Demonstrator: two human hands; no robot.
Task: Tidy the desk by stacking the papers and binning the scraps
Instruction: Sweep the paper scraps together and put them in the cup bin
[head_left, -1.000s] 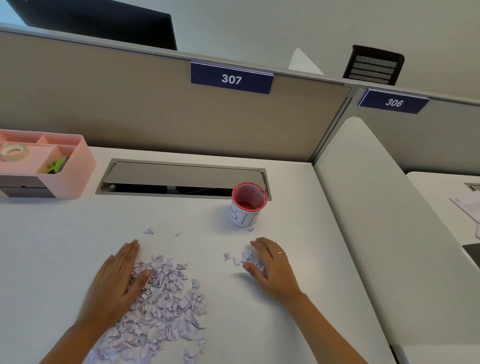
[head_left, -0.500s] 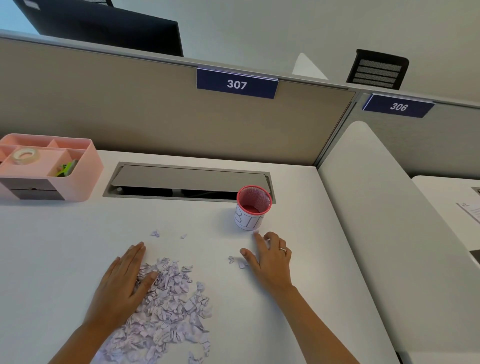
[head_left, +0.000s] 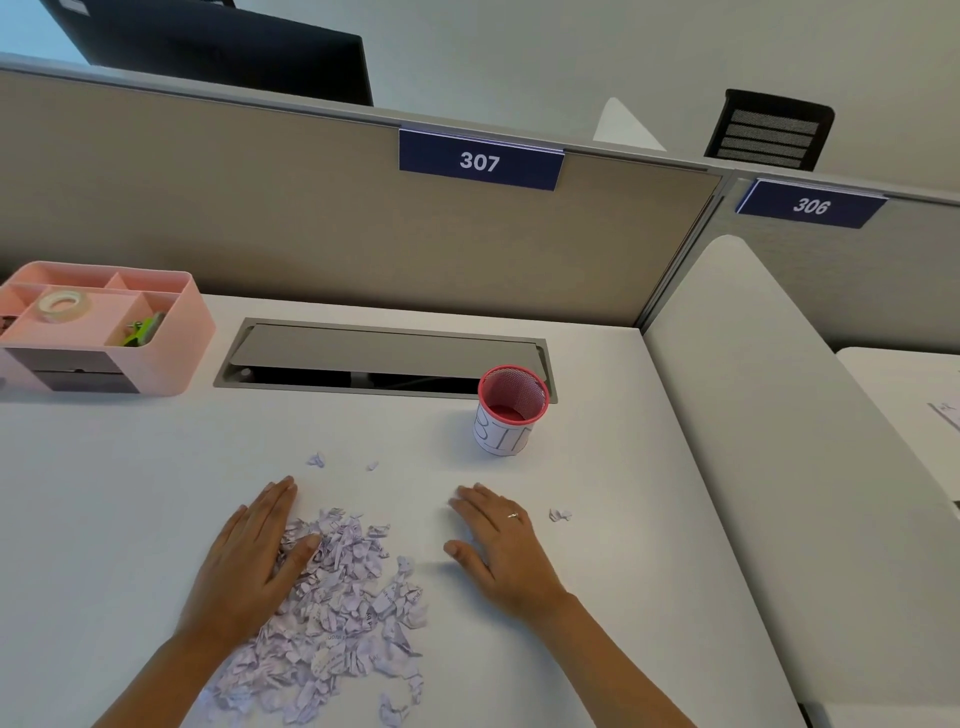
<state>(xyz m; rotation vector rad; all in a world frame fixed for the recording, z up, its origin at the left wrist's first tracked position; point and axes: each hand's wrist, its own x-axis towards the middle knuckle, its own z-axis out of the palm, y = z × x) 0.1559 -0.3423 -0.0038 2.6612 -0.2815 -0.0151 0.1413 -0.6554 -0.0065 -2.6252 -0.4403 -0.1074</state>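
meanwhile the left hand (head_left: 249, 561) lay flat, fingers together, on the scrap pile (head_left: 337, 613); the right hand (head_left: 498, 545) rested flat on the desk (head_left: 104, 493), fingers together, thumb apart, near the pink mesh bin (head_left: 511, 410).

Ahead of the right grip (head_left: 498, 540), open surface (head_left: 156, 467) runs to the mesh bin (head_left: 511, 410); one scrap (head_left: 559, 515) lies just right of it, the scrap pile (head_left: 337, 608) crowds its left.
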